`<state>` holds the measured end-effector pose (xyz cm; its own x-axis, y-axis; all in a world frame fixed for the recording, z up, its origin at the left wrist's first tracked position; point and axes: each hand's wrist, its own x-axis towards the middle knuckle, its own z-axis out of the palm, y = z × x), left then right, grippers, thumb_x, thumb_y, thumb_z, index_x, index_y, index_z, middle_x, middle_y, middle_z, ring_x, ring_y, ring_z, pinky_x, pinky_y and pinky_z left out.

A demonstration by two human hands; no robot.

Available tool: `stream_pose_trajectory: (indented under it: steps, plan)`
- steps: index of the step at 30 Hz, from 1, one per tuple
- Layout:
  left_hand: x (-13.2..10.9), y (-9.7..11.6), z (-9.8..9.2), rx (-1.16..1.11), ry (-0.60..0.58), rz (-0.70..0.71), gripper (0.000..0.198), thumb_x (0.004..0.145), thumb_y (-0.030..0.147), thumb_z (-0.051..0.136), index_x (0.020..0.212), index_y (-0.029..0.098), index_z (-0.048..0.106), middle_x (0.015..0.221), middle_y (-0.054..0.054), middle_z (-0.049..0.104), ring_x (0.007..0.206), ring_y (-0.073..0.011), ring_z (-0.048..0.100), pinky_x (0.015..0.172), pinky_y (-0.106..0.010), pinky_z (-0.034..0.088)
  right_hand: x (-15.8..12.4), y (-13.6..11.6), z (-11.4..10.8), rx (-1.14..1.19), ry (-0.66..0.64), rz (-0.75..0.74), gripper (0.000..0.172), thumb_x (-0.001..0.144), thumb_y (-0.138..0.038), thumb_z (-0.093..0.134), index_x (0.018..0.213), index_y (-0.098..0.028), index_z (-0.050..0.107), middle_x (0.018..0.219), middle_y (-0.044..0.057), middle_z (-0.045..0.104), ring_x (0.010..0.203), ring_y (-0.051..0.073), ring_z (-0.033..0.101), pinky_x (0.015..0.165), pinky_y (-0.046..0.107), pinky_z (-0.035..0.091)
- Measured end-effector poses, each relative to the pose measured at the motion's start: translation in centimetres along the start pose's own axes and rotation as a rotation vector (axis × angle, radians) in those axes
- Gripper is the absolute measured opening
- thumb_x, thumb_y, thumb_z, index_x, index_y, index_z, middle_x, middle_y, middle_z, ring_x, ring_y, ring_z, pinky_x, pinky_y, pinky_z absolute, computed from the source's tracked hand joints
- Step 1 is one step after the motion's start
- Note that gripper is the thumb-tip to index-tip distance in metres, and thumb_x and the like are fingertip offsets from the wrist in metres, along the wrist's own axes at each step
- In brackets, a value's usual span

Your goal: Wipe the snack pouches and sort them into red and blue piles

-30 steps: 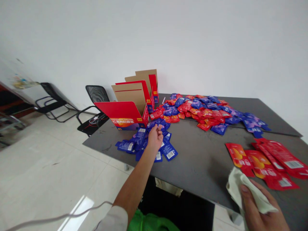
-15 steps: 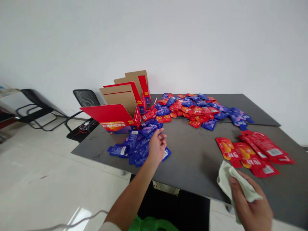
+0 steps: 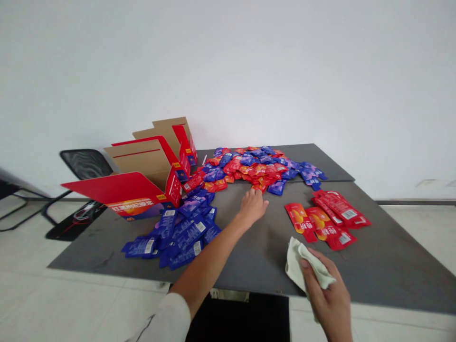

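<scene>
My left hand reaches out over the table, back upward and thumb apart from the curled fingers. Its fingertips are at the near edge of a mixed pile, by a red pouch; whether they touch it I cannot tell. A folded pale green cloth is gripped in my right hand above the table's front edge. Several blue pouches lie in a heap left of my left forearm. Beyond my right hand, several red pouches with orange prints rest in a loose group.
On the left of the grey table stand open red cartons in a row, flaps up. The red and blue pouch pile spreads over the back. A black mesh chair is past the left edge, before a white wall.
My left hand has moved from above the blue heap forward and right to the mixed pile. My right hand keeps hold of the cloth. The view has turned right.
</scene>
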<state>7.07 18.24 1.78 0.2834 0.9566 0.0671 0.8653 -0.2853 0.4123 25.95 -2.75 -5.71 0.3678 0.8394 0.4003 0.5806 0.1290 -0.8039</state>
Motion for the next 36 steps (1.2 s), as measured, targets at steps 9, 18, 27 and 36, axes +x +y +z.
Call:
stream_pose_trajectory:
  steps: [9, 18, 27, 36]
  plan:
    - [4.7, -1.4, 2.9, 0.125, 0.120, -0.152, 0.046, 0.104, 0.047, 0.062, 0.134, 0.012, 0.062, 0.139, -0.023, 0.059, 0.133, -0.0348, 0.054, 0.112, -0.044, 0.042, -0.4, 0.4, 0.3, -0.019, 0.019, -0.073, 0.037, 0.099, -0.053, 0.065, 0.125, -0.027, 0.071, 0.123, 0.008, 0.076, 0.110, 0.030, 0.074, 0.094, 0.041, 0.059]
    - [6.7, -0.7, 2.1, 0.135, 0.043, -0.118, 0.029, 0.103, 0.037, 0.068, 0.115, 0.012, 0.074, 0.124, -0.019, 0.071, 0.121, -0.0304, 0.064, 0.106, -0.045, 0.051, -0.4, 0.0, 0.4, -0.021, 0.037, -0.087, 0.036, 0.099, -0.050, 0.066, 0.123, -0.024, 0.071, 0.120, 0.010, 0.075, 0.107, 0.030, 0.073, 0.094, 0.042, 0.057]
    - [2.5, 0.4, -2.5, 0.090, -0.060, -0.104, 0.020, 0.096, 0.026, 0.071, 0.107, 0.011, 0.078, 0.117, -0.021, 0.076, 0.122, -0.0326, 0.071, 0.103, -0.040, 0.055, -0.4, -0.2, 0.5, -0.057, 0.069, -0.046, 0.042, 0.098, -0.055, 0.065, 0.123, -0.023, 0.072, 0.119, 0.010, 0.074, 0.106, 0.029, 0.072, 0.090, 0.040, 0.056]
    - [-10.2, -3.1, -5.4, -0.332, -0.277, -0.041, 0.030, 0.103, 0.032, 0.044, 0.108, 0.017, 0.069, 0.092, -0.006, 0.081, 0.071, -0.0153, 0.075, 0.065, -0.022, 0.053, -0.1, -0.9, 0.5, -0.082, 0.079, 0.046, 0.048, 0.095, -0.060, 0.067, 0.123, -0.021, 0.074, 0.120, 0.012, 0.074, 0.107, 0.031, 0.071, 0.094, 0.043, 0.054]
